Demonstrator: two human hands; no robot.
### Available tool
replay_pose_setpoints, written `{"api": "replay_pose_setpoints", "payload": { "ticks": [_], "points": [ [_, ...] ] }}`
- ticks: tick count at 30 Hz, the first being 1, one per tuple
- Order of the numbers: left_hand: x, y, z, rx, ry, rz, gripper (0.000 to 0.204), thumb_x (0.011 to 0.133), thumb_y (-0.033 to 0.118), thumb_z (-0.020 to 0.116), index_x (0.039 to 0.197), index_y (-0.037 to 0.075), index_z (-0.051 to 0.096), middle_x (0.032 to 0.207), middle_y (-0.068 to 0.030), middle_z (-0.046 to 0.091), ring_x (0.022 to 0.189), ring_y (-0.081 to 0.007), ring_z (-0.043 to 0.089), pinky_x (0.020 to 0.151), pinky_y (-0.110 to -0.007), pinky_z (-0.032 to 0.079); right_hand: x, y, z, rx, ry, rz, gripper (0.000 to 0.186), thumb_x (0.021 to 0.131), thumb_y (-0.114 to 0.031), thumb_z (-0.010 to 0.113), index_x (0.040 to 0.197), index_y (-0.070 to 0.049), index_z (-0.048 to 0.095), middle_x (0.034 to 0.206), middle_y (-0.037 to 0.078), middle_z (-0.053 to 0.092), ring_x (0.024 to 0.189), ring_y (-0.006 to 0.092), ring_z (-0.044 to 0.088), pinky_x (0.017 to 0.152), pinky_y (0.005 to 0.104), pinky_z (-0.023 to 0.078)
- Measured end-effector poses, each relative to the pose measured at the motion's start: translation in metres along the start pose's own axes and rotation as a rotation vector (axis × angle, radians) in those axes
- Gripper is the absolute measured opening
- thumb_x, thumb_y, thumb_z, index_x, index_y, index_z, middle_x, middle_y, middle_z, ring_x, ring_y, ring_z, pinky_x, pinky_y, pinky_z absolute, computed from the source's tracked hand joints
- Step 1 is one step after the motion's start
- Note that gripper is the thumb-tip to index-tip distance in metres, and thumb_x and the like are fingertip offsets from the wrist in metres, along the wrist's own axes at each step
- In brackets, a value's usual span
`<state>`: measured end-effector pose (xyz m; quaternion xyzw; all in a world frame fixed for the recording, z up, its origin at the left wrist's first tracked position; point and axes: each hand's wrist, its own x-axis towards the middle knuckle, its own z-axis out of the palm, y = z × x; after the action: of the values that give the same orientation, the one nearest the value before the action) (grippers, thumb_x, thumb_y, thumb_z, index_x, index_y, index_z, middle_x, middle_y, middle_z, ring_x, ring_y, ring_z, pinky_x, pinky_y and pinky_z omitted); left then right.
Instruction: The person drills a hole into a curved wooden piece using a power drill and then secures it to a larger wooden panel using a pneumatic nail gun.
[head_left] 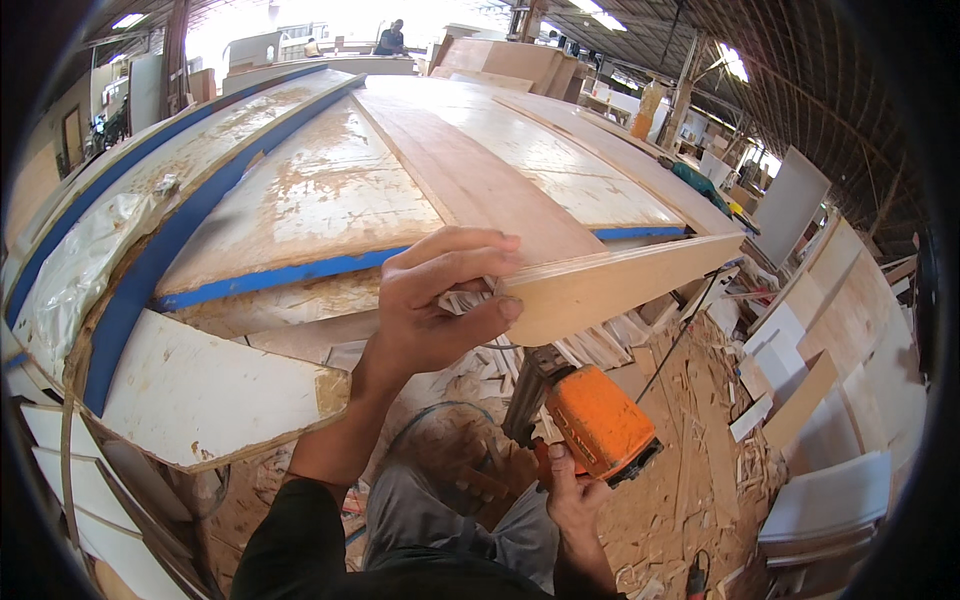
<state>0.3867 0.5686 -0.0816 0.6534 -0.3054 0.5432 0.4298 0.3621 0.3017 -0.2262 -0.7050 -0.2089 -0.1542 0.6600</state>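
Sawdust and offcuts all over the floor down low; right hand is wrapped around an orange nailer, nose up under the strip. Left hand pinches the near end of a plywood strip along the panel edge; more boards stacked further right.

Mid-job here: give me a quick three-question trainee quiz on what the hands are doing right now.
1. True or false: the left hand grips the end of the plywood strip.
2. Which hand holds the orange nail gun? A) left hand B) right hand C) neither
3. Fill in: the tape along the panel edge beside the left hand is coloured ____.

Key: 1 true; 2 B; 3 blue.
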Motion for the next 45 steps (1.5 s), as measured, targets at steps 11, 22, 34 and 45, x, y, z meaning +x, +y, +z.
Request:
{"api": "replay_pose_setpoints", "payload": {
  "ticks": [11, 22, 34, 45],
  "points": [
    [0.000, 0.000, 0.003, -0.009, 0.010, -0.034, 0.029, 0.078, 0.003, 0.083, 0.106, 0.003, 0.075, 0.114, -0.0144, 0.073, 0.092, -0.0139, 0.071, 0.069, -0.023, 0.059, -0.022, -0.016, -0.021, -0.072, 0.006, 0.140, 0.016, 0.096, -0.008, 0.069, 0.106, 0.005, 0.067, 0.090, 0.009, 0.069, 0.080, 0.0158, 0.064, 0.072, 0.0306, 0.052],
    [0.002, 0.000, -0.005, -0.040, -0.044, -0.010, 0.032, 0.080, 0.003, 0.083, 0.110, 0.001, 0.074, 0.116, -0.0171, 0.071, 0.092, -0.0170, 0.072, 0.071, -0.027, 0.061, 0.013, -0.047, -0.019, -0.024, 0.065, -0.272, 0.020, 0.093, -0.009, 0.069, 0.106, 0.005, 0.064, 0.088, 0.013, 0.069, 0.076, 0.0197, 0.063, 0.071, 0.0326, 0.052],
    [0.004, 0.005, -0.005, -0.166, -0.064, -0.083, 0.031, 0.080, 0.002, 0.082, 0.109, -0.001, 0.072, 0.115, -0.0188, 0.071, 0.097, -0.0201, 0.073, 0.078, -0.030, 0.064, 0.026, -0.041, 0.003, 0.024, 0.043, -0.390, 0.028, 0.093, -0.009, 0.069, 0.113, 0.007, 0.057, 0.085, 0.016, 0.067, 0.072, 0.0211, 0.063, 0.068, 0.0328, 0.051],
    [0.000, 0.008, -0.006, -0.187, -0.059, -0.197, 0.044, 0.080, 0.003, 0.082, 0.121, -0.003, 0.066, 0.114, -0.0160, 0.071, 0.098, -0.0177, 0.073, 0.083, -0.030, 0.063, 0.021, -0.058, 0.012, 0.140, 0.061, -0.301, 0.033, 0.093, -0.007, 0.069, 0.118, 0.007, 0.054, 0.084, 0.017, 0.066, 0.071, 0.0214, 0.063, 0.066, 0.0321, 0.051]
  ]
}}
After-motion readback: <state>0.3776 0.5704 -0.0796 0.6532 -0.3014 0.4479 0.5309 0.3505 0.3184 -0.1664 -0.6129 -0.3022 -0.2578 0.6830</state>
